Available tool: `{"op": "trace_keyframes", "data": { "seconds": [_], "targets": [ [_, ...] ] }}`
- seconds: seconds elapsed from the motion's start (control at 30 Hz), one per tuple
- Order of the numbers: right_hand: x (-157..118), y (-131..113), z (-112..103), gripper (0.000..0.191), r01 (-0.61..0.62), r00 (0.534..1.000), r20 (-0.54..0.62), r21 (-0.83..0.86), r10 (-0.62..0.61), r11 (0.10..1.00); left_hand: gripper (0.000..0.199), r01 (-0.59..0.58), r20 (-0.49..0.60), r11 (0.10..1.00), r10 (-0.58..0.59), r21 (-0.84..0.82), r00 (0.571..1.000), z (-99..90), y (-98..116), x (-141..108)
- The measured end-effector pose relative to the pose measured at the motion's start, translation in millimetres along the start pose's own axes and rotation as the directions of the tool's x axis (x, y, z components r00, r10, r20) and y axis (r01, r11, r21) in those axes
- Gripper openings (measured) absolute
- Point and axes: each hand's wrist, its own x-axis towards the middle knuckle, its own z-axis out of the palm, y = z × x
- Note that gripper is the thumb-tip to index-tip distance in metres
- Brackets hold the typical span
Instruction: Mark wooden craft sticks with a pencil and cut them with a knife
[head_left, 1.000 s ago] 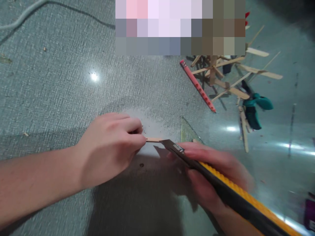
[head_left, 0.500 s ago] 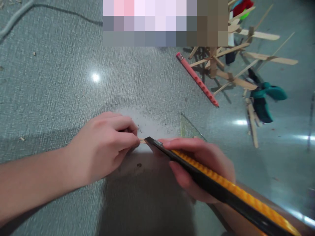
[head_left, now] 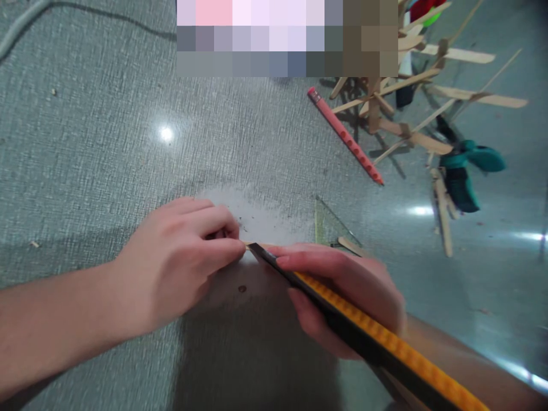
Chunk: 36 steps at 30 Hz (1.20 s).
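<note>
My left hand (head_left: 184, 257) is closed, its thumb and fingertips pinching a thin wooden stick (head_left: 249, 246) over a pale, dusty patch of table. Most of the stick is hidden by both hands. In my right hand (head_left: 346, 291) is a yellow and black utility knife (head_left: 385, 342), slanting from the lower right. Its dark blade tip lies against the stick, just right of my left fingertips. A clear triangular ruler (head_left: 329, 222) lies flat behind my right hand, with the rounded end of a wooden stick (head_left: 349, 245) beside it.
A red pencil (head_left: 346, 137) lies beyond my right hand. Further right are joined craft sticks (head_left: 422, 140), teal-handled scissors or pliers (head_left: 460, 171) and a loose stick (head_left: 443, 220). A grey cable (head_left: 25, 25) crosses the textured table (head_left: 107, 142) at the far left.
My right hand and the knife have shifted slightly left, and the blade sits lower against the stick. A rounded stick end now shows between the ruler and my right hand.
</note>
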Motion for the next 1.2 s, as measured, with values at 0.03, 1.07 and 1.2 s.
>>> {"op": "trace_keyframes", "data": {
  "seconds": [0.03,1.07,1.2],
  "targets": [
    [0.0,0.3,0.2,0.046,0.0,1.0,-0.004,0.009,0.0,1.0,0.03,0.001,0.0,1.0,-0.001,-0.002,1.0,0.1,0.2,0.0],
    [24.5,3.3,-33.5,0.036,-0.018,0.952,0.306,0.041,0.005,0.999,0.029,0.138,-0.011,0.99,-0.138,0.03,0.99,-7.8,5.4,9.5],
    [26.3,-3.2,-30.0,0.034,-0.049,0.959,0.281,0.056,0.031,0.997,0.03,0.145,0.023,0.988,-0.147,0.052,0.989,-10.9,6.9,11.4]
  ]
}}
